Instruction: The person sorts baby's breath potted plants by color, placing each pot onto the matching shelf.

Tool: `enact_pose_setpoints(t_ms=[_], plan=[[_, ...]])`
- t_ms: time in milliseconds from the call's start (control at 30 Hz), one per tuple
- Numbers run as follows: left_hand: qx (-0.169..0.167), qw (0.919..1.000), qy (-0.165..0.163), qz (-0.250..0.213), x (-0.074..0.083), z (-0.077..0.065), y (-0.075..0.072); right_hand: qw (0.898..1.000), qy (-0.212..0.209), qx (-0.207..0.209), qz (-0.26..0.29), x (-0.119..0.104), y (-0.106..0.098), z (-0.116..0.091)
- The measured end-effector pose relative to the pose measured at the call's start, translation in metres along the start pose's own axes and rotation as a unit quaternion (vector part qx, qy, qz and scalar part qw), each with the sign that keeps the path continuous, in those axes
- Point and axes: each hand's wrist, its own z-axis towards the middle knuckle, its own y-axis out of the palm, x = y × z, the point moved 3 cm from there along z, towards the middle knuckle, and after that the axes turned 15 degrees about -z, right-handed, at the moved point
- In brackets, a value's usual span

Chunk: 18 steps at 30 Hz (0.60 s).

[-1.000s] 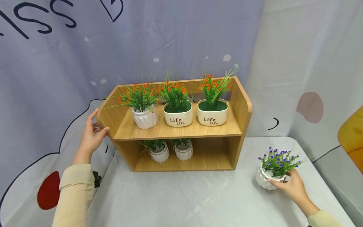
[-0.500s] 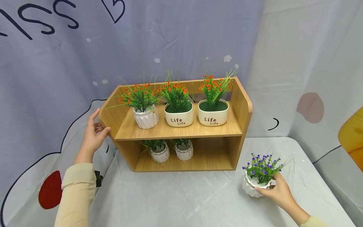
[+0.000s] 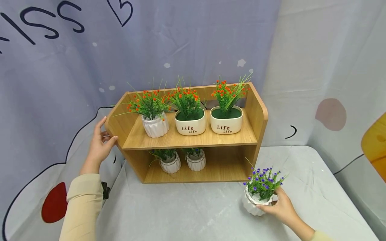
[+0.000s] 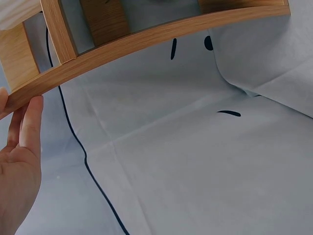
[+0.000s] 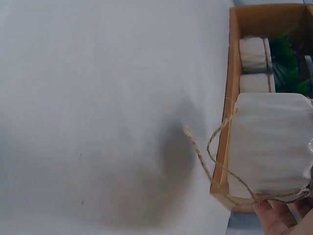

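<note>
My right hand (image 3: 278, 207) grips a white ribbed flowerpot (image 3: 253, 204) of purple flowers (image 3: 263, 180), thumb on its near side. In the right wrist view, twine trails from this flowerpot (image 5: 271, 144) and a shadow falls on the cloth beside it. My left hand (image 3: 101, 144) touches the left side panel (image 3: 116, 129) of a two-tier wooden shelf (image 3: 193, 145); in the left wrist view its fingers (image 4: 32, 125) reach the board's edge. On the upper tier are a white pot (image 3: 155, 127) and two cream "Life" planters (image 3: 190, 127) (image 3: 226, 125), all with orange flowers.
Two white pots (image 3: 170, 164) (image 3: 196, 163) with greenery stand on the lower tier, left of its bare right part (image 3: 226, 167). A grey-white cloth (image 3: 181, 211) covers the table. Printed curtains (image 3: 193, 40) hang behind and at the sides.
My right hand has carried the flowerpot of purple flowers leftward and slightly nearer to me, toward the shelf's right front. The left hand stays at the side panel.
</note>
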Motion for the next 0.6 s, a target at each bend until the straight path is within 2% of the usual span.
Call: enact_pose_setpoints(t_ms=[300, 600], plan=[[-0.001, 1.0, 0.003, -0.001, 0.0, 0.0, 0.001, 1.0, 0.002, -0.016, -0.016, -0.02, 0.017, 0.005], [0.007, 0.9999, -0.003, -0.013, 0.0, 0.0, -0.001, 1.0, 0.002, -0.022, 0.012, -0.034, 0.04, 0.013]])
